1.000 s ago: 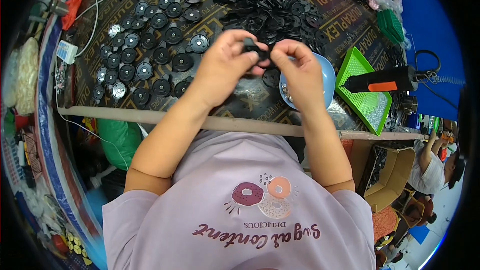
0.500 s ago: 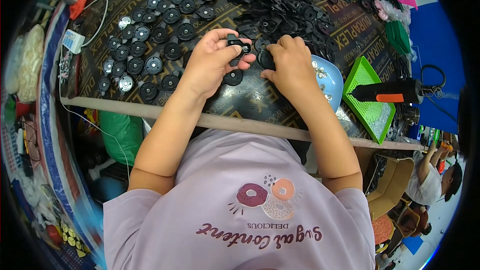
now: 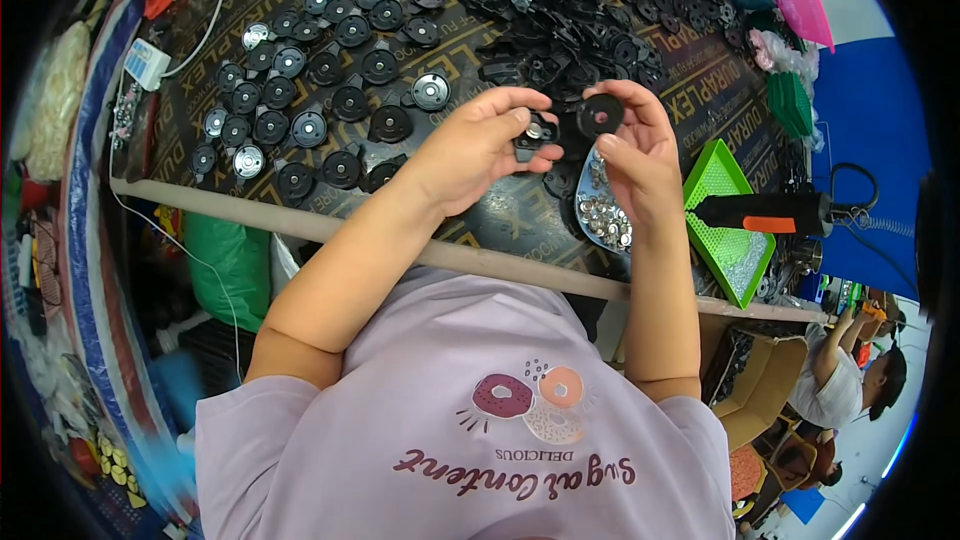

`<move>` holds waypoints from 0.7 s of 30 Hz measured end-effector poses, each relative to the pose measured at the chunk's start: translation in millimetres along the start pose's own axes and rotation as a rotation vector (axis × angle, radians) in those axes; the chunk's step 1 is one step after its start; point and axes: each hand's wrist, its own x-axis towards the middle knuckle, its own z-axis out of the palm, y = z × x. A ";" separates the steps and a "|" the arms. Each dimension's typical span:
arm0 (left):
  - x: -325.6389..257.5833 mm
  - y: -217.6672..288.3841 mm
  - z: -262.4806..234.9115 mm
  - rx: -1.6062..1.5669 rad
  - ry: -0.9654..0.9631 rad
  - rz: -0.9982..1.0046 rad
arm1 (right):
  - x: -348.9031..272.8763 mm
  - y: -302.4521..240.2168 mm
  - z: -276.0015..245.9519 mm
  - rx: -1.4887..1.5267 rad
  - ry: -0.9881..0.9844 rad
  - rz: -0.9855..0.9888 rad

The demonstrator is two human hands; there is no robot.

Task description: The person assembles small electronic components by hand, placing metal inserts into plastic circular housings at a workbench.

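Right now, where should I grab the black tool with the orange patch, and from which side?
Probably grip the black tool by its thick middle, at the orange patch, right hand coming from the near side: it extends over the green tray, narrow end left, black loop and coiled spring right.
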 end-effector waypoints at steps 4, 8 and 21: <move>2.0 -3.1 15.7 -0.071 -0.113 -0.011 | -9.4 1.5 5.6 0.220 -0.002 -0.015; 1.5 -4.8 22.9 -0.019 -0.074 0.027 | -12.2 -3.3 13.2 -0.243 0.091 -0.161; 1.5 -6.6 11.4 -0.027 0.001 -0.022 | -8.8 -23.6 38.5 -1.196 0.199 -0.355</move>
